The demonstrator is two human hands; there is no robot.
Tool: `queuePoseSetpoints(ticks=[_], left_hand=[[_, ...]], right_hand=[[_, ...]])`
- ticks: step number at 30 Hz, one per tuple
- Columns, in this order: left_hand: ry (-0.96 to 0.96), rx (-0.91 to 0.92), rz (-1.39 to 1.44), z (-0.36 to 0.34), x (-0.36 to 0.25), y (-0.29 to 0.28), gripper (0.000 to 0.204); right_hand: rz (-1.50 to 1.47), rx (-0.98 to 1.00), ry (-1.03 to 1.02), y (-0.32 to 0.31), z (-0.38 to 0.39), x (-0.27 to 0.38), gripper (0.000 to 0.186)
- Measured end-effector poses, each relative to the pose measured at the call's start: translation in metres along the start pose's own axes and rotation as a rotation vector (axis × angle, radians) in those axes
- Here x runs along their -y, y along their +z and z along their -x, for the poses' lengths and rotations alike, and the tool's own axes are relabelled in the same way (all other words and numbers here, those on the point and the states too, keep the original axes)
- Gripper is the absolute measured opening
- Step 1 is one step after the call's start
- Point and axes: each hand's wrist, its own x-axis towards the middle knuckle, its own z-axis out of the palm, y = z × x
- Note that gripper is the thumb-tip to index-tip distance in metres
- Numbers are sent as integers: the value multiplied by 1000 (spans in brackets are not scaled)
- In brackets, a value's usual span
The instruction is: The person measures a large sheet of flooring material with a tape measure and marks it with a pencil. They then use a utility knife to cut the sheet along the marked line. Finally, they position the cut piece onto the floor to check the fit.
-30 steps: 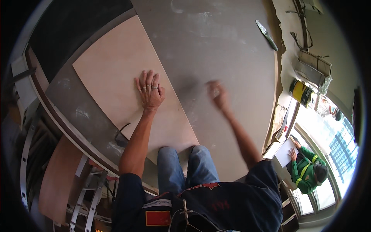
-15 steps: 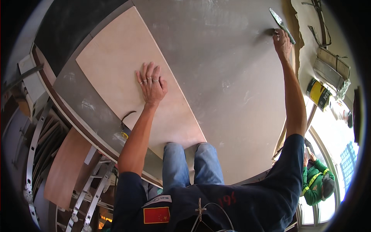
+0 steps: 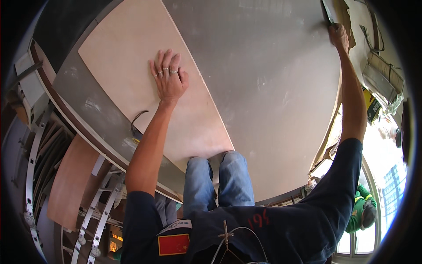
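Note:
My left hand [image 3: 169, 79] lies open, fingers spread, on a long pale plywood board [image 3: 118, 57] resting on a large grey work surface [image 3: 263, 123]. Toward the far right corner of that surface, my right hand [image 3: 339, 36] is closed round the handle of a flat-bladed knife [image 3: 327, 11], the blade pointing away from me. A dark and yellow object [image 3: 136, 138], perhaps a tape measure, sits by the board's left edge, partly hidden by my left forearm. My knees [image 3: 235, 171] are at the board's near end.
Aluminium ladders [image 3: 88, 240] and a curved plywood panel [image 3: 70, 180] are at lower left. Torn brown paper edges the surface on the right, with a yellow-black bucket [image 3: 371, 105] beyond. Another person in green [image 3: 361, 207] is by the bright window at lower right.
My right hand has swept up to the far right and taken hold of the knife, lifting it further from me. My left hand stays on the board, slightly higher in view.

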Motion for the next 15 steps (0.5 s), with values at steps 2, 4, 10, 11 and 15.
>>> queuePoseSetpoints(ticks=[2,4,10,11,15], left_hand=[[-6,-7,-7,1,0,-1,48],[-24,-17,-26,5,0,-2,47],[1,-89,-22,10,1,2,44],[10,-100,-15,10,0,2,43],[42,-143,-28,6,-3,5,41]], right_hand=[[-139,-193,-137,3,19,21,40],[-280,-267,-198,-9,62,82,33],[-927,217,-50,-17,288,265,30],[-948,239,-30,-23,312,293,29],[-960,174,-95,-38,349,359,30]])
